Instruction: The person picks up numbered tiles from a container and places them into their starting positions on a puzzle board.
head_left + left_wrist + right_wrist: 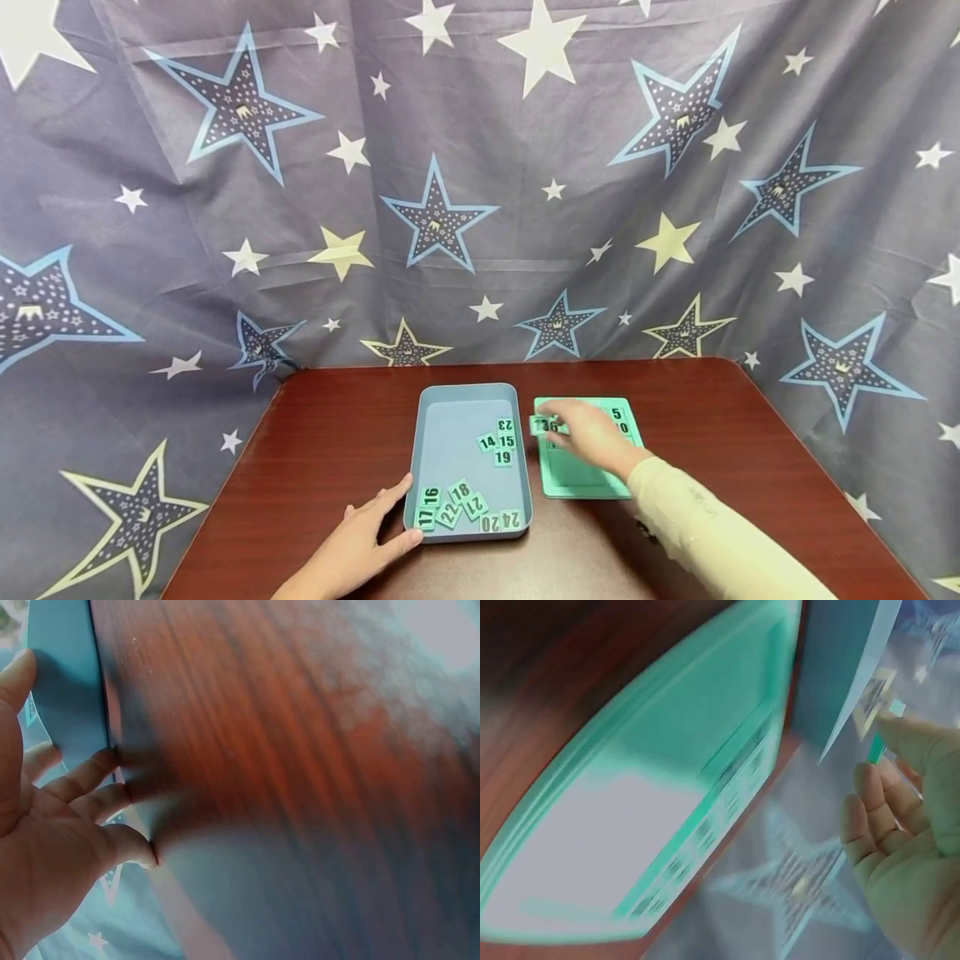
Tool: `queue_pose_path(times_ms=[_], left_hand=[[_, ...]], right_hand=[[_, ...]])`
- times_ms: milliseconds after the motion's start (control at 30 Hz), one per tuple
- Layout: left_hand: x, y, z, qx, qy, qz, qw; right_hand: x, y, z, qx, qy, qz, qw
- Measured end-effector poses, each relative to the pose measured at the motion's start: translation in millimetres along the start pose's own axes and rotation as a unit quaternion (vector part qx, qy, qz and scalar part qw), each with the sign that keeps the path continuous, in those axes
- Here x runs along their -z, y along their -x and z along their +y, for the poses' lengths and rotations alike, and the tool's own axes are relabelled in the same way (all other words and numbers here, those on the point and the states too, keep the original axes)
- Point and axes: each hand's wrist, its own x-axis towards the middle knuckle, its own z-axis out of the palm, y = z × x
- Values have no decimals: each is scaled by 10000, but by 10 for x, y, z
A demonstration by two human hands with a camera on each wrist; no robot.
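The pinched tile (537,426) is green with black digits.

I am at a red-brown table (337,433) with wood grain and a glare of light on its top, set in a nook of hung cloth (465,108). The cloth is grey-purple, creased and loosely folded, printed all over with stars (543,42), and it closes in the far edge and both sides. So my place looks like a curtained-off indoor booth, a makeshift set; whether a home or an office holds it, I cannot tell
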Motion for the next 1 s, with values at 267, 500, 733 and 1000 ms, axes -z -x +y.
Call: queue_pose_path(times_ms=[267,500,733,1000], left_hand=[[13,5,-25,-18,-37,23,10000],[6,-2,-30,14,-22,1,10000],[-12,-7,-30,10,6,-28,10000],[4,-19,-20,-8,-19,-10,10000]], right_hand=[[120,398,567,-795,162,-64,9967],[-11,501,593,-847,548,-249,9946],[-113,511,605,-662,902,-94,9937],[-158,495,624,-450,630,104,9969]])
